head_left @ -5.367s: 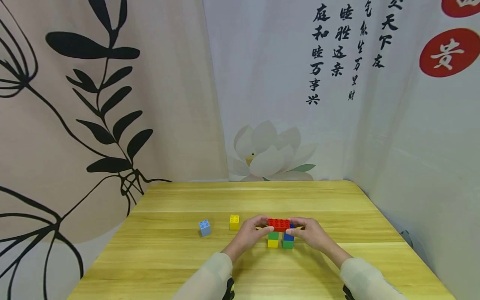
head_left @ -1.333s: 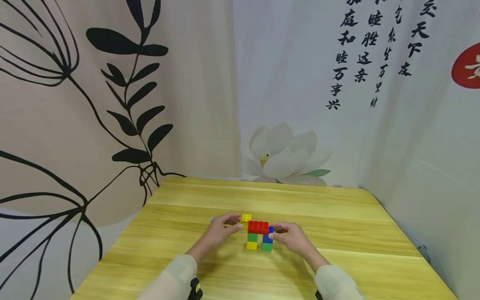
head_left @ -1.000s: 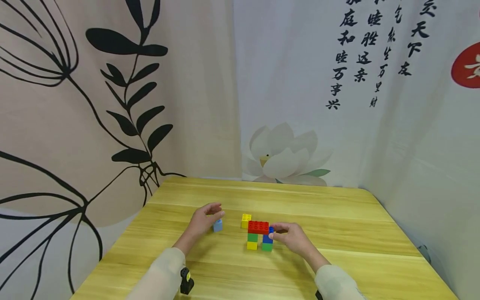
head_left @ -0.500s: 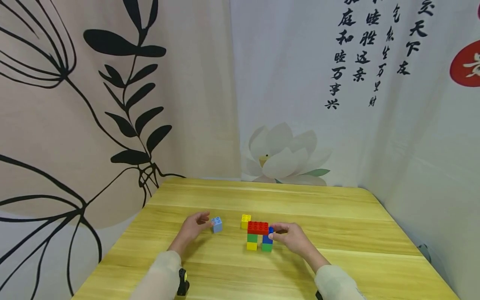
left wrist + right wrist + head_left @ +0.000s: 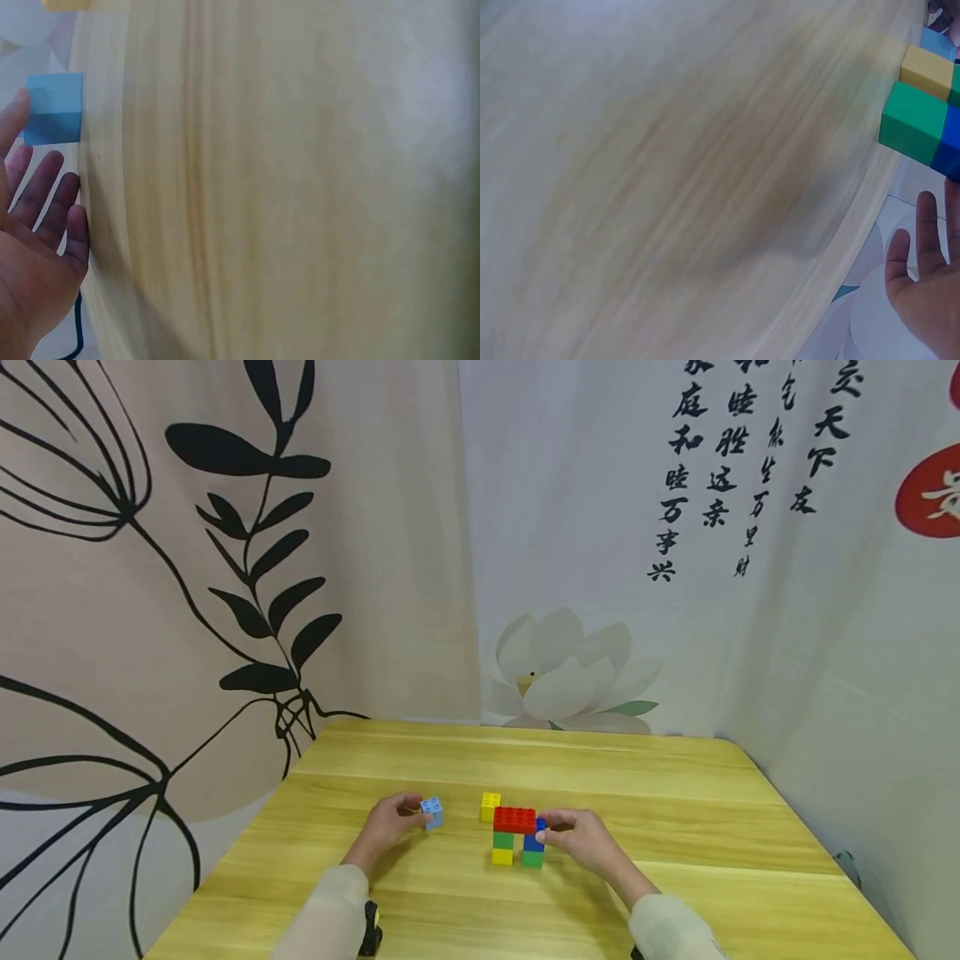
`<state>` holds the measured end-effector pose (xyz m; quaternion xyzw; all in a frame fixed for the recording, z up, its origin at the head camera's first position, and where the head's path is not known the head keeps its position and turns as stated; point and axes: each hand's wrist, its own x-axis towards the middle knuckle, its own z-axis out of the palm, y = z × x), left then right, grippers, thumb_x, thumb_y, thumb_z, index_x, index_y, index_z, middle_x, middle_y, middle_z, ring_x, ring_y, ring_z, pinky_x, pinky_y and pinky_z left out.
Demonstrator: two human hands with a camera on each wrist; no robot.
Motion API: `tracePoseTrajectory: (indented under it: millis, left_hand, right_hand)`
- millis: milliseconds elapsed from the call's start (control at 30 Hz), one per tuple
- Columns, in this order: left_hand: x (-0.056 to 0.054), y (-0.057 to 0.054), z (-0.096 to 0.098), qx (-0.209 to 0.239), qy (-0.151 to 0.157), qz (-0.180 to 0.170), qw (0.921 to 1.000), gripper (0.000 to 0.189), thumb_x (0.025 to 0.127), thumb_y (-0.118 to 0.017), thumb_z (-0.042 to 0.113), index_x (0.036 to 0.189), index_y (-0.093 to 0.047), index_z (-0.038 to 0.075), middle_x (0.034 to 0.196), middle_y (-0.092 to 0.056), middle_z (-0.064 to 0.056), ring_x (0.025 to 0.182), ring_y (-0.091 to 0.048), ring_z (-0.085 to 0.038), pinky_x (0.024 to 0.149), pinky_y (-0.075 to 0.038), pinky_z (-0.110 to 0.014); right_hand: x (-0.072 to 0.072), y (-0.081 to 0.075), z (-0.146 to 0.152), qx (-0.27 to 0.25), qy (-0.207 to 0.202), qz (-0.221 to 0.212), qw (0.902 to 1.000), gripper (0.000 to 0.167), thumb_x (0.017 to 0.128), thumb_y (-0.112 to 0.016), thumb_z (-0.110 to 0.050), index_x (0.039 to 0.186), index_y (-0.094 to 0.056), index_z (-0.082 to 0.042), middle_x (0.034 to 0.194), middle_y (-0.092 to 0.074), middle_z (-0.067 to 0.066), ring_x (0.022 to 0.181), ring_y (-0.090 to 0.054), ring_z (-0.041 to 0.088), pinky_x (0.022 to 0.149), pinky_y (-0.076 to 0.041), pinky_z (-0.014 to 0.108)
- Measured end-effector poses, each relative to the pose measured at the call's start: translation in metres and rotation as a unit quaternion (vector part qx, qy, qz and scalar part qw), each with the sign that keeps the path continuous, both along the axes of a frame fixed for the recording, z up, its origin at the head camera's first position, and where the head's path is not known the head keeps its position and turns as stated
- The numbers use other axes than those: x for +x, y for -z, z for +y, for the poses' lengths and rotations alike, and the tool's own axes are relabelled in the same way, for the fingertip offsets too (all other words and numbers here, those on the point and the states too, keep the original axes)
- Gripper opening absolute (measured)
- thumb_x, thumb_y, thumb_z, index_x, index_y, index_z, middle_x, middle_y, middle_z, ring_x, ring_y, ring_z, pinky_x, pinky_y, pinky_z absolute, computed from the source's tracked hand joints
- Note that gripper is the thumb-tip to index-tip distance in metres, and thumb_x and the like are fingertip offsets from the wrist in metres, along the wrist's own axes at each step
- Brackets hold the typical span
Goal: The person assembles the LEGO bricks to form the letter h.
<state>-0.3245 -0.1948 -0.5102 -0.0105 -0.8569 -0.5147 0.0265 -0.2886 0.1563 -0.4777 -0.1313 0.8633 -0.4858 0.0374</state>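
In the head view, my left hand (image 5: 388, 827) has thumb and forefinger at a light blue toy brick (image 5: 432, 812), seemingly pinching it; it stands on the table. My right hand (image 5: 581, 839) pinches the blue brick (image 5: 533, 842) at the right side of a small arch. A green brick (image 5: 532, 860) lies under that blue one. The other column is a green brick (image 5: 502, 840) on a yellow brick (image 5: 502, 857). A long red brick (image 5: 514, 819) bridges both columns. In the left wrist view, the thumb overlaps the light blue brick's (image 5: 56, 112) edge.
A loose yellow brick (image 5: 491, 805) stands just behind the arch's left end. The wooden table (image 5: 637, 777) ends at a printed curtain (image 5: 390, 568) at the back. Bare tabletop lies between the light blue brick and the arch.
My left hand has left the arch, moved left past the light blue brick, then come in at its left side. My right hand has stayed at the arch's right side throughout.
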Motion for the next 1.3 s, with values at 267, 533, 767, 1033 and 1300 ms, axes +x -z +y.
tracePoseTrajectory:
  millis: [267,533,767,1033,1300]
  left_hand:
    - [-0.002,0.006,0.001,-0.005,0.0,0.005,1.0,0.034,0.089,-0.077,0.02,0.117,-0.068,0.004,0.107,-0.068,-0.005,0.1,-0.061,-0.023,0.087,-0.05,-0.043]
    - [-0.001,0.002,0.0,-0.008,-0.001,0.014,0.9999,0.031,0.091,-0.074,0.02,0.117,-0.069,0.004,0.106,-0.068,-0.005,0.097,-0.061,-0.021,0.081,-0.052,-0.04]
    - [-0.002,-0.009,-0.002,0.017,-0.011,0.016,0.9997,0.031,0.092,-0.073,0.02,0.118,-0.068,0.004,0.106,-0.067,-0.005,0.098,-0.061,-0.021,0.082,-0.052,-0.04]
    - [-0.005,-0.028,0.008,0.06,0.007,0.031,0.9977,0.035,0.092,-0.073,0.028,0.12,-0.067,0.007,0.109,-0.067,-0.005,0.101,-0.059,-0.021,0.087,-0.05,-0.04]
    - [-0.005,-0.05,0.026,0.096,0.051,0.036,0.9934,0.043,0.09,-0.075,0.035,0.123,-0.067,0.009,0.112,-0.067,-0.003,0.102,-0.06,-0.021,0.096,-0.046,-0.05]
  right_hand:
    - [0.0,0.001,0.002,0.002,-0.003,0.003,1.0,0.046,0.088,-0.077,-0.034,0.123,-0.069,-0.006,0.114,-0.069,0.007,0.104,-0.061,0.026,0.084,-0.054,0.039]
    - [-0.001,0.002,0.002,0.001,-0.004,-0.001,1.0,0.049,0.087,-0.077,-0.037,0.124,-0.069,-0.006,0.116,-0.069,0.008,0.106,-0.061,0.026,0.086,-0.054,0.04]
    - [-0.004,0.002,0.001,0.001,-0.007,0.007,0.9999,0.047,0.087,-0.077,-0.036,0.123,-0.069,-0.007,0.115,-0.069,0.007,0.105,-0.062,0.026,0.086,-0.054,0.041]
    - [-0.004,0.001,0.001,0.007,-0.007,0.01,0.9999,0.047,0.087,-0.076,-0.037,0.123,-0.069,-0.007,0.113,-0.07,0.006,0.104,-0.062,0.025,0.087,-0.054,0.042]
    - [-0.001,0.002,0.001,0.006,-0.01,0.003,0.9999,0.047,0.088,-0.076,-0.036,0.124,-0.069,-0.006,0.113,-0.069,0.006,0.103,-0.061,0.024,0.086,-0.054,0.041]
